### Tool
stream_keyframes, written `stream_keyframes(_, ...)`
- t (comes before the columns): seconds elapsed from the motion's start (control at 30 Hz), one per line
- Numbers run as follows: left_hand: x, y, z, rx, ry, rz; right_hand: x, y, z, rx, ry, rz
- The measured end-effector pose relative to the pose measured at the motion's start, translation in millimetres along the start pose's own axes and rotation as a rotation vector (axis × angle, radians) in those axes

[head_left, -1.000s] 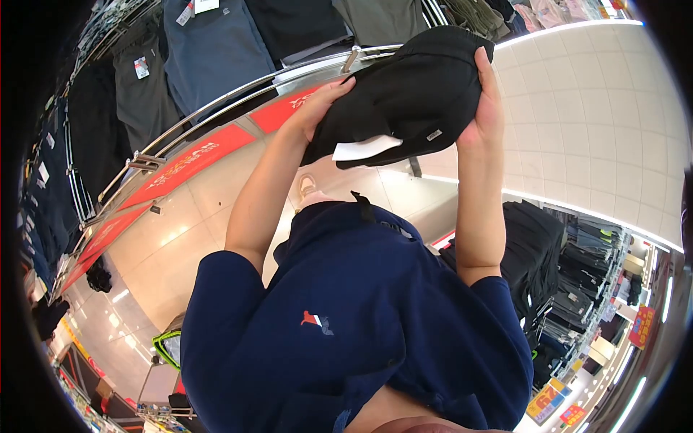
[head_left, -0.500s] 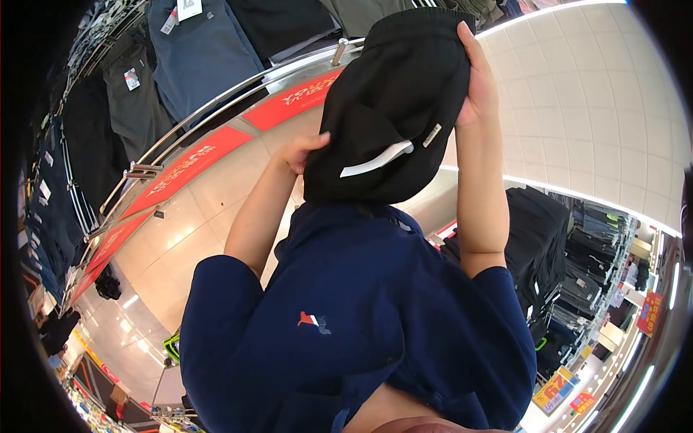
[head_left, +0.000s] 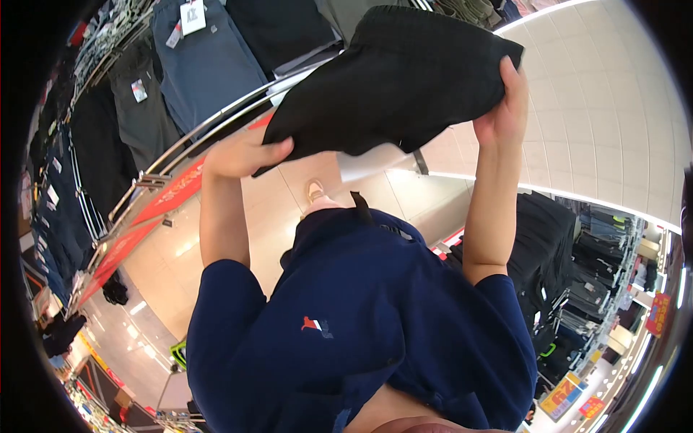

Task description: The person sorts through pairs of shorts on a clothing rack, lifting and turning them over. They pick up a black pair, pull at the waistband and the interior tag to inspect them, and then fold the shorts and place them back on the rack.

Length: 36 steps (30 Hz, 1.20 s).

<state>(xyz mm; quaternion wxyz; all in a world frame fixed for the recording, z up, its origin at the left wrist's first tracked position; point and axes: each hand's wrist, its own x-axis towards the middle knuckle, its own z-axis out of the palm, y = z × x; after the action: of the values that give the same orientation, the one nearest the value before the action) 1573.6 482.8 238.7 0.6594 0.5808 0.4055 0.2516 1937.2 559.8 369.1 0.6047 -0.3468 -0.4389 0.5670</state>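
Note:
A pair of black pants (head_left: 390, 79) with a gathered elastic waistband is stretched between my two hands, held up in front of me. My left hand (head_left: 245, 153) grips the lower left corner of the cloth, thumb on top. At the waistband's right end, my right hand (head_left: 505, 105) is closed on the edge, its thumb on the near side. Part of a white tag (head_left: 375, 160) shows under the lower edge of the fabric. The fingers behind the cloth are hidden.
A display with a metal rail (head_left: 155, 177) and red sign strips curves along the left, bearing grey-blue pants (head_left: 206, 61) and other dark pants with tags. To the right stand a stack of black clothes (head_left: 541, 238) and hanging racks (head_left: 603, 263). Below is tiled floor (head_left: 173, 274).
My left hand has moved left and my right hand slightly right and down, spreading the black pants wider. The pants have tilted, and the white label on their front no longer faces me.

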Motion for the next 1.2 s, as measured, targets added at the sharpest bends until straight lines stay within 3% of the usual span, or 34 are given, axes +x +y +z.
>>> stream_keyframes(0.07,-17.8,15.6,-12.6,0.003,-0.163,-0.047,-12.8,-12.3,-5.9,0.027,-0.154,-0.156)
stream_keyframes(0.13,-27.3,25.9,-1.3,-0.097,-0.25,0.057,-35.9,-37.5,17.6,-0.054,-0.17,-0.273)
stream_keyframes(0.2,-23.8,35.6,18.2,-0.232,-0.308,0.189,-43.6,-53.8,14.1,-0.175,-0.441,-0.409)
stream_keyframes(0.33,-6.0,53.4,71.9,-0.363,-0.282,0.364,-70.5,-65.8,29.9,-0.255,-0.573,-0.389)
stream_keyframes(0.43,-1.6,72.2,102.3,-0.385,-0.249,0.477,-83.9,-62.1,28.4,-0.564,-0.521,-0.352)
stream_keyframes(0.53,3.4,101.9,111.7,-0.341,-0.244,0.528,-93.4,-59.2,25.7,-0.58,-0.321,-0.261)
stream_keyframes(0.57,4.6,109.2,117.5,-0.339,-0.171,0.495,-95.6,-58.1,23.7,-0.566,-0.267,-0.26)
stream_keyframes(0.67,5.1,49.5,126.4,-0.272,0.137,0.302,-101.3,-60.6,8.0,-0.648,-0.256,-0.23)
stream_keyframes(0.7,6.0,54.5,131.1,-0.331,0.095,0.44,-101.6,-57.1,-0.3,-0.601,-0.24,-0.225)
stream_keyframes(0.77,10.6,43.9,132.0,-0.406,0.05,0.422,-102.7,-48.2,-17.1,-0.502,-0.217,-0.212)
stream_keyframes(0.87,17.2,61.5,138.2,-0.407,-0.007,0.467,-108.7,-60.1,-31.5,-0.433,-0.212,-0.027)
stream_keyframes(0.9,19.7,71.6,140.8,-0.387,-0.024,0.497,-107.6,-57.9,-34.8,-0.223,-0.294,0.073)
stream_keyframes(1.0,21.3,90.2,143.7,-0.171,-0.053,0.466,-111.1,-71.5,-38.4,-0.237,-0.491,0.088)
stream_keyframes(1.03,21.3,101.8,148.7,-0.166,-0.051,0.479,-111.0,-74.9,-42.2,-0.396,-0.531,-0.072)
stream_keyframes(1.2,10.4,134.3,153.2,-0.117,-0.096,0.416,-125.2,-93.5,-46.6,-0.528,-0.566,0.008)
